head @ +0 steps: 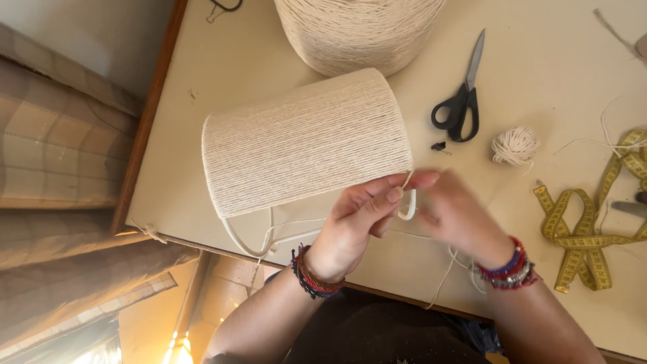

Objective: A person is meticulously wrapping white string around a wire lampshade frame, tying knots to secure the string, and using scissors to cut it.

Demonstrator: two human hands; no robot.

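Observation:
A cylinder-shaped frame wrapped in cream cord (306,141) lies on its side on the pale table (216,74), its white wire ring (246,243) showing at the near end. My left hand (357,222) pinches a loose strand of cord (407,179) at the frame's lower right edge. My right hand (458,216), blurred, is beside it and touches the same strand and the wire. Both wrists wear beaded bracelets. More cord trails off the table's near edge.
A large cone of cream cord (357,30) stands at the back. Black-handled scissors (461,101), a small binder clip (439,145), a little ball of cord (515,145) and a yellow tape measure (593,222) lie to the right. Checked fabric (54,148) is on the left.

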